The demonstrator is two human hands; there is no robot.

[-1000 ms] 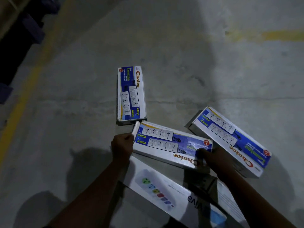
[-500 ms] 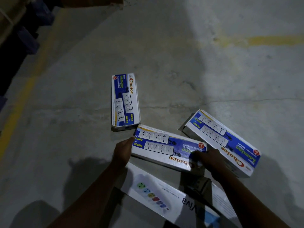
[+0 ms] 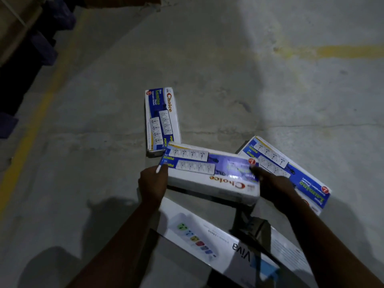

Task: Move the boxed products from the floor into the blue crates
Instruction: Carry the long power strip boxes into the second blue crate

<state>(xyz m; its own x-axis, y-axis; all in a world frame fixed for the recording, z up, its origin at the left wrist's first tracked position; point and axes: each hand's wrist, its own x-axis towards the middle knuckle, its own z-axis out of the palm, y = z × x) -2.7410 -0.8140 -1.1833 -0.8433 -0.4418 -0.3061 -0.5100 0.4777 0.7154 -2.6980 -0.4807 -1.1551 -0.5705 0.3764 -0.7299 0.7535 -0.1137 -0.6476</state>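
Note:
Three blue-and-white "Choice" power-strip boxes are on or near the concrete floor. I hold the middle Choice box (image 3: pixel 209 175) by its two ends, tilted and raised off the floor: my left hand (image 3: pixel 152 183) grips its left end, my right hand (image 3: pixel 272 185) its right end. A second Choice box (image 3: pixel 161 120) lies flat beyond it, pointing away. A third Choice box (image 3: pixel 291 173) lies to the right, partly behind my right hand. A white "Viva" box (image 3: pixel 209 240) lies below, between my forearms.
Dark blue crates (image 3: pixel 43 46) stand in shadow along the left edge, behind a yellow floor line (image 3: pixel 37 115). Another yellow line (image 3: pixel 342 51) crosses the floor at the upper right. A cardboard box edge (image 3: pixel 122 1) shows at the top.
The held box has come up off the floor and tilted toward me, now overlapping the near end of the far box. My right thumb has moved onto its top face.

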